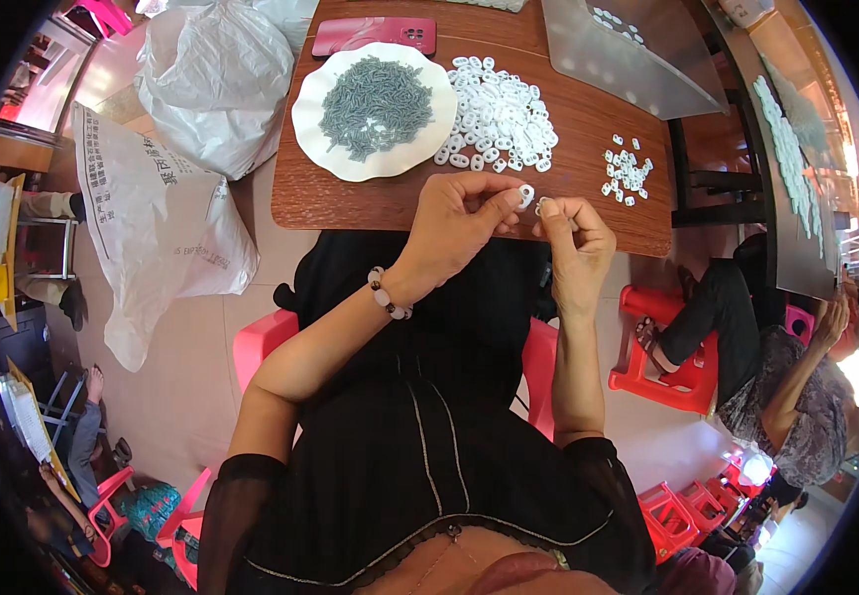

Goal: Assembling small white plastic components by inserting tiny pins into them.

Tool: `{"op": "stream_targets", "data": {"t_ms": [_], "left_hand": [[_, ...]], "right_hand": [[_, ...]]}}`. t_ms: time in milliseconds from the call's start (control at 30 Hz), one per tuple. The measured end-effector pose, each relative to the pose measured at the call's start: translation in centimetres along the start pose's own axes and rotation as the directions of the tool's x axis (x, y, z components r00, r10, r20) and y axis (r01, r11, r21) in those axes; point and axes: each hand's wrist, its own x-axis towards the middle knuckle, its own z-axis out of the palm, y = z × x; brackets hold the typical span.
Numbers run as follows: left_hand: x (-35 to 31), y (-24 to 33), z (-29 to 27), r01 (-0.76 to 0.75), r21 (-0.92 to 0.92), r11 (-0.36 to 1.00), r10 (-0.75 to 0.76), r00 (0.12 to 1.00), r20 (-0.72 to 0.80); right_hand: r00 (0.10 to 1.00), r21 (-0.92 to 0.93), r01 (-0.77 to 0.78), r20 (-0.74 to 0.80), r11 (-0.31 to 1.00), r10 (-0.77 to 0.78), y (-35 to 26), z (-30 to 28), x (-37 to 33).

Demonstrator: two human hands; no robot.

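Observation:
Above the table's near edge, my left hand [457, 226] pinches a small white oval plastic piece [526, 194] with a hole in it between thumb and fingertips. Just right of it and a little apart, my right hand [578, 243] is closed in a pinch; what sits at its fingertips is too small to make out. Beyond my left hand is a white scalloped plate [308, 127] heaped with small grey-green rods [375, 104]. A pile of white oval pieces [502, 117] lies against the plate's right side. Farther right is a smaller scatter of similar white pieces [627, 177].
A pink phone [375, 37] lies behind the plate on the brown wooden table [588, 213]. A translucent bin [632, 55] stands at the back right. White sacks [167, 218] rest on the floor at left. Red stools [662, 382] and a seated person [796, 397] are at right.

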Motion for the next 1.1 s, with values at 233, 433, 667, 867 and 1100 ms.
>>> {"op": "stream_targets", "data": {"t_ms": [233, 433, 667, 867, 1100], "left_hand": [[0.3, -0.5, -0.5, 0.011, 0.017, 1.000, -0.010, 1.000, -0.020], [0.6, -1.2, -1.0, 0.019, 0.045, 0.999, -0.017, 0.999, -0.032], [0.8, -1.8, -1.4, -0.054, 0.113, 0.992, 0.061, 0.996, -0.061], [0.8, -1.8, -1.5, -0.057, 0.206, 0.977, 0.074, 0.995, -0.072], [0.4, -1.2, -0.8, -0.092, 0.251, 0.964, 0.109, 0.993, -0.054]], "right_hand": [[0.998, -0.097, -0.039, 0.052, 0.995, 0.044, 1.7, -0.7, 1.1], [0.979, -0.676, 0.194, 0.174, 0.711, -0.102, 2.2, -0.1, 2.2], [0.978, -0.644, 0.197, 0.176, 0.739, -0.107, 2.3, 0.3, 2.8], [0.991, -0.234, 0.037, 0.132, 0.972, -0.006, 1.1, 0.3, 1.7], [0.991, -0.270, 0.062, 0.135, 0.961, -0.026, 1.0, 0.3, 1.7]]}}
